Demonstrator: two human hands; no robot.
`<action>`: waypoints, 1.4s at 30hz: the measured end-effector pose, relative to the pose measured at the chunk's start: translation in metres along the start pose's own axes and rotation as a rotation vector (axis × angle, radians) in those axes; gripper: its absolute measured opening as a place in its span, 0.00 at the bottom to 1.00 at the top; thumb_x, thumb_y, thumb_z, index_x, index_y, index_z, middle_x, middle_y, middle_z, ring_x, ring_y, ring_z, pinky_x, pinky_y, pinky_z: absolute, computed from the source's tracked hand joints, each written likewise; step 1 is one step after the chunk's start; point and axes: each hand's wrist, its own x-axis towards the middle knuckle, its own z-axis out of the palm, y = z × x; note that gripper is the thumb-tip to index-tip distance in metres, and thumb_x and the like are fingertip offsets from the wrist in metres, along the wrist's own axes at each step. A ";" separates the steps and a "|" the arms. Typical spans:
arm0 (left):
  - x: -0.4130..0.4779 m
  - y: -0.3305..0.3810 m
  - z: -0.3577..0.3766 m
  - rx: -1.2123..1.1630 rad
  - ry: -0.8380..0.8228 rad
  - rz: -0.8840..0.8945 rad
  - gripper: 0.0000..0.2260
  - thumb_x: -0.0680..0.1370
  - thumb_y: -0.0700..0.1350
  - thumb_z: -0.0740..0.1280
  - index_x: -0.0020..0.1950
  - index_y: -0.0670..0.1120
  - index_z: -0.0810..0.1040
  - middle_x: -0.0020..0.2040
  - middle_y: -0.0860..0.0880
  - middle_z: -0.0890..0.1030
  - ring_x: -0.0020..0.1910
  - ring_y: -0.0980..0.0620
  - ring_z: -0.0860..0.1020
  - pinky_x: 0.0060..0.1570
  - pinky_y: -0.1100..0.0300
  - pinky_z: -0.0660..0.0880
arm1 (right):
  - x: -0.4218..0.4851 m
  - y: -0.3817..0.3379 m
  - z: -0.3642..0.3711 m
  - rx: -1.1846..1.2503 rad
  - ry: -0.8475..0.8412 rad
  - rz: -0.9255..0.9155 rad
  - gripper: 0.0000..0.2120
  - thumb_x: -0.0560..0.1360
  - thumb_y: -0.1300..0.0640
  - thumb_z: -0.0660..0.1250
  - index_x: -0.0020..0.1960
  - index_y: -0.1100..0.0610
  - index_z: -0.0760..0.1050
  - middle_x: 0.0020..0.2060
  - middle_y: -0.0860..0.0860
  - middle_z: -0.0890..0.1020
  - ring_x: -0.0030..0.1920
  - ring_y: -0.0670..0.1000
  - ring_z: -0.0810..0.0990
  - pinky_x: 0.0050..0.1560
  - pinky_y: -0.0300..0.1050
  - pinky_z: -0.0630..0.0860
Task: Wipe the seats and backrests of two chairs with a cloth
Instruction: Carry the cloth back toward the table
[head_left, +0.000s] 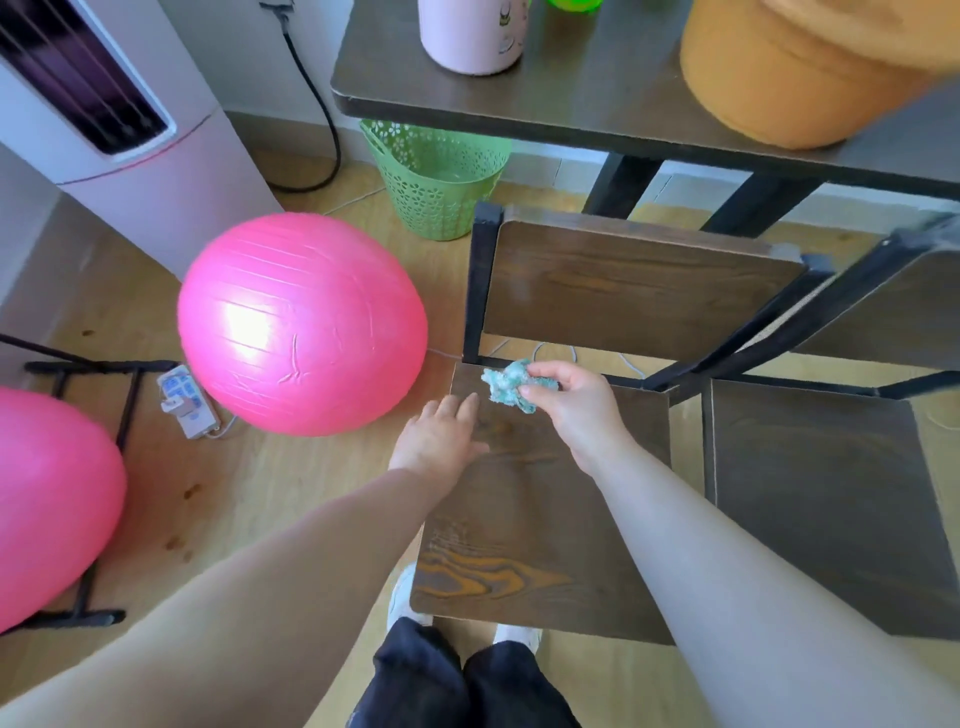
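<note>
The crumpled turquoise fuzzy cloth (506, 387) is pinched in the right grip (566, 410), with thumb and curled fingers closed round it. It is held over the rear edge of the dark wood-grain near seat (519, 519), just below the matching wood-panel near backrest (623, 286). Contact between cloth and wood cannot be confirmed. The cloth projects from the grip forward and to the left, toward the backrest; as a bunched wad it has no clear long axis.

The left grip (439, 436) is released, fingers straight, and is placed at the left rear part of the same seat, just beside the cloth. Nothing is held in it.

The right grip is judged to be the working one, since the seat lies directly beneath it and the backrest directly ahead. A leftward stroke is obstructed by the left grip, which would have to be cleared first.

The dark wooden second seat (831, 493) and second backrest (893, 306) stand just to the right, with black metal frame bars between. Beyond the chairs a dark tabletop (597, 93) is found; a glossy pink exercise ball (301, 322) rests on the floor to the left, near the chair
</note>
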 end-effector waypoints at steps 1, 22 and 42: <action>-0.007 0.003 -0.015 0.005 0.016 0.011 0.32 0.82 0.58 0.60 0.81 0.48 0.52 0.73 0.45 0.66 0.71 0.43 0.66 0.64 0.51 0.68 | -0.010 -0.009 -0.007 -0.012 0.017 0.000 0.10 0.74 0.58 0.73 0.51 0.46 0.81 0.53 0.45 0.82 0.55 0.45 0.79 0.52 0.40 0.73; -0.104 0.050 -0.285 -0.166 0.403 0.233 0.24 0.82 0.56 0.62 0.77 0.57 0.63 0.64 0.50 0.77 0.60 0.46 0.76 0.49 0.52 0.75 | -0.141 -0.220 -0.074 -0.062 0.234 -0.219 0.15 0.76 0.56 0.72 0.61 0.46 0.78 0.57 0.44 0.77 0.55 0.45 0.76 0.43 0.29 0.71; -0.081 0.116 -0.356 0.003 0.446 0.302 0.20 0.83 0.55 0.59 0.75 0.57 0.65 0.63 0.51 0.76 0.63 0.47 0.74 0.49 0.52 0.74 | -0.135 -0.273 -0.148 0.016 0.374 -0.220 0.15 0.77 0.57 0.71 0.62 0.46 0.78 0.60 0.46 0.79 0.56 0.47 0.78 0.48 0.36 0.77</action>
